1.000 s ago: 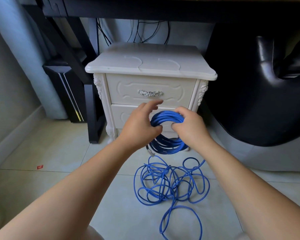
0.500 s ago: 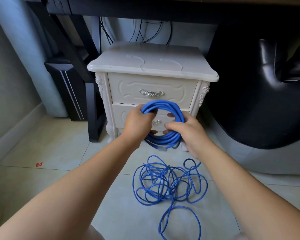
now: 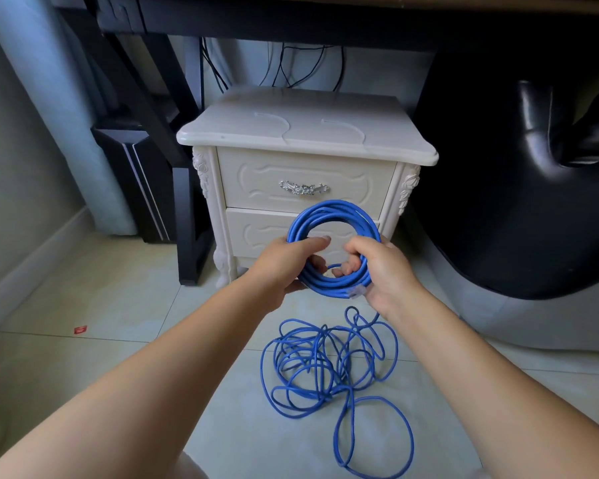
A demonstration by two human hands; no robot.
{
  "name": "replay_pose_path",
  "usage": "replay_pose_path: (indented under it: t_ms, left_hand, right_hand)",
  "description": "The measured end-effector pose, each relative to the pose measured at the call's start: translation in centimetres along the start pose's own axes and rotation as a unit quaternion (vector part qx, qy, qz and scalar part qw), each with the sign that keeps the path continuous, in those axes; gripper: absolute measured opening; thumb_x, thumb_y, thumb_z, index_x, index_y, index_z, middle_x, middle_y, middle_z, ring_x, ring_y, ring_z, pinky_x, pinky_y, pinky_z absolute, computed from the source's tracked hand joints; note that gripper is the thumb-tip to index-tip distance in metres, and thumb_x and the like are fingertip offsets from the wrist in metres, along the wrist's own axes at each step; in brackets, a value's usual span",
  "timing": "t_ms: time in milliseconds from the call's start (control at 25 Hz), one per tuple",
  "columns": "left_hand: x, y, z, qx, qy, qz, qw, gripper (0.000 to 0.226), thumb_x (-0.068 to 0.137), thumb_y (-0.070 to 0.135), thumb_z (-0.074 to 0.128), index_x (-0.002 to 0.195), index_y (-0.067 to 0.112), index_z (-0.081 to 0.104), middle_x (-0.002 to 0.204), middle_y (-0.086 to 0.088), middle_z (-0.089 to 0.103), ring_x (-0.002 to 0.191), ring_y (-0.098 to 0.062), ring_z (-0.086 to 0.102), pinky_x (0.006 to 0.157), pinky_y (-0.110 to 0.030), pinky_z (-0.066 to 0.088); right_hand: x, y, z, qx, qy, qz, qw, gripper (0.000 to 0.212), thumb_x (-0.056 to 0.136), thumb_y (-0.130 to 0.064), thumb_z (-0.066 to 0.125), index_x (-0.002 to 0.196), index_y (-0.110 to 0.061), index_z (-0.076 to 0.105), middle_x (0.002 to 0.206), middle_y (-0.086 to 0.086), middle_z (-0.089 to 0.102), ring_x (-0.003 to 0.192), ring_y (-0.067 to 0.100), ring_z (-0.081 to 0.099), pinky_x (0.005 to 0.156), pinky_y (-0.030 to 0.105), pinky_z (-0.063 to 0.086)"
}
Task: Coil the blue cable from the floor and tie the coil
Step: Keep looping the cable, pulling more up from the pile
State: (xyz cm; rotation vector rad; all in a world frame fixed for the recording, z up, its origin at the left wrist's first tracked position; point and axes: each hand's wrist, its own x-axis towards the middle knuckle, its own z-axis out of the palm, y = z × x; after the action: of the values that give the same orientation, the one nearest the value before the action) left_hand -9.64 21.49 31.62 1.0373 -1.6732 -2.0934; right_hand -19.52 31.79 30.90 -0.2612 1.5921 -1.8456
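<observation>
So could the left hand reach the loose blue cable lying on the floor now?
Probably yes. The loose cable lies on the floor just below the left hand, with nothing between. But that hand grips the coil, so the right hand, which also grips it, would have to hold it alone.

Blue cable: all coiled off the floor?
No, a loose tangle lies on the tile floor below the coil in the left hand and right hand.

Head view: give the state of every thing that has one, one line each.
coil, held off the floor, not tied
loose cable, tangled on the floor, not yet coiled
plug, free at the coil's bottom
left hand, grips the coil's left side
right hand, grips the coil's right side
top drawer, closed
bottom drawer, closed
</observation>
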Motion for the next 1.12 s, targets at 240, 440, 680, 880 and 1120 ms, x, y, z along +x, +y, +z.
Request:
replay_pose_path:
  t_ms: [240,440,680,880,1120]
  left_hand:
    - [-0.2,0.5,-1.4,0.209,-0.006,0.174,0.962,0.045,0.081,0.019,0.076,0.121,0.028,0.058,0.103,0.003,0.069,0.084,-0.009,0.067,0.081,-0.027,0.052]
    - [-0.3,0.5,-1.0,0.28,-0.024,0.197,0.939,0.024,0.086,0.012,0.062,0.109,0.019,0.065,0.087,-0.005,0.069,0.069,-0.016,0.063,0.071,-0.033,0.06]
    - [0.0,1.3,-0.7,0.108,0.058,0.114,0.986,0.006,0.093,0.014,0.06,0.089,0.015,0.065,0.059,0.002,0.042,0.052,-0.015,0.04,0.049,-0.027,0.046]
    - [0.4,1.2,-1.2,-0.024,0.132,0.054,0.989,0.013,0.092,0.011,0.06,0.079,0.016,0.058,0.065,-0.001,0.041,0.055,-0.017,0.036,0.054,-0.029,0.048]
    - [-0.5,0.4,0.3,-0.115,0.133,0.041,0.984,0.01,0.094,0.011,0.057,0.085,0.014,0.056,0.062,-0.001,0.037,0.049,-0.014,0.038,0.055,-0.03,0.043]
  right_hand:
    - [-0.1,-0.8,-0.7,-0.213,-0.054,-0.061,0.974,0.012,0.082,0.0,0.056,0.087,-0.01,0.059,0.044,0.003,0.04,0.046,0.019,0.043,0.06,0.036,0.053]
    - [-0.7,-1.5,-0.1,-0.307,-0.131,-0.085,0.939,0.015,0.083,-0.001,0.059,0.087,-0.015,0.061,0.044,-0.003,0.045,0.045,0.015,0.044,0.068,0.04,0.059]
    - [0.0,-2.7,-1.7,-0.12,-0.203,0.031,0.971,0.066,0.078,-0.063,0.06,0.124,-0.015,0.06,0.09,0.011,0.067,0.089,0.037,0.071,0.082,0.052,0.055]
    - [-0.1,-1.7,-2.4,-0.053,-0.293,0.057,0.953,0.109,0.044,-0.07,0.084,0.139,-0.031,0.048,0.134,0.018,0.058,0.12,0.043,0.057,0.095,0.054,0.052]
    - [-1.3,-0.5,-0.6,-0.092,-0.16,0.021,0.983,0.039,0.082,-0.022,0.073,0.116,-0.011,0.058,0.082,0.011,0.073,0.073,0.023,0.067,0.068,0.037,0.054]
